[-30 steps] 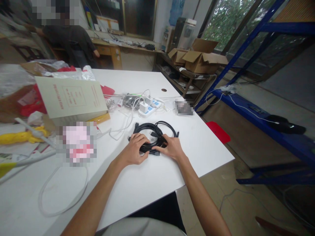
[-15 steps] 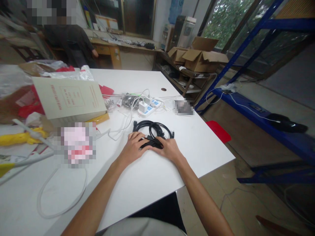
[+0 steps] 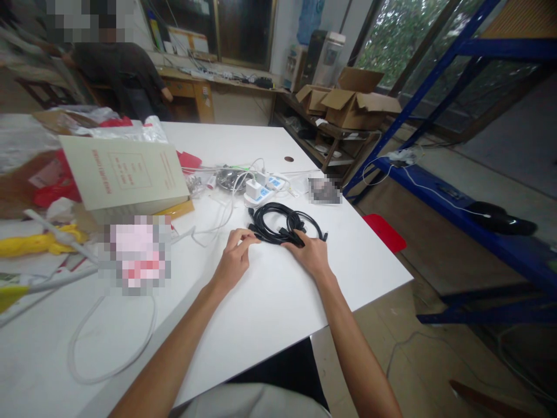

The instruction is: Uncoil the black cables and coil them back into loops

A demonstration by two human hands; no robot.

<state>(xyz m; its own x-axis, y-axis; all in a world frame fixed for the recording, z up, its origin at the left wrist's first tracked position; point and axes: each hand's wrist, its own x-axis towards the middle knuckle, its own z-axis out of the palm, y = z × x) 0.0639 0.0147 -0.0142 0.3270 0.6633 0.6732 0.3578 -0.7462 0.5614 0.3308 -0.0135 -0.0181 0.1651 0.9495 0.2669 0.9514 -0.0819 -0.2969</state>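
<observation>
Coiled black cables (image 3: 267, 216) with several connector ends lie in a loose bundle on the white table (image 3: 278, 290). My right hand (image 3: 310, 252) is closed on the near right part of the coil, thumb at the front edge and fingers over the top. At the coil's left edge, my left hand (image 3: 237, 254) is bent into a pinch, its fingertips on a black cable end; the exact grip is small and partly hidden.
Behind the coil sits a white power strip (image 3: 257, 196) with plugged-in adapters and white wires. To the left are a cream box (image 3: 130, 174), plastic bags and a yellow item (image 3: 43, 242). A blue rack (image 3: 435, 174) and red stool (image 3: 385, 231) stand right. A person (image 3: 122, 75) sits far left.
The black coil has shifted right and slightly away from me, with my right hand on it. My left hand has drawn back from over the coil to its left edge.
</observation>
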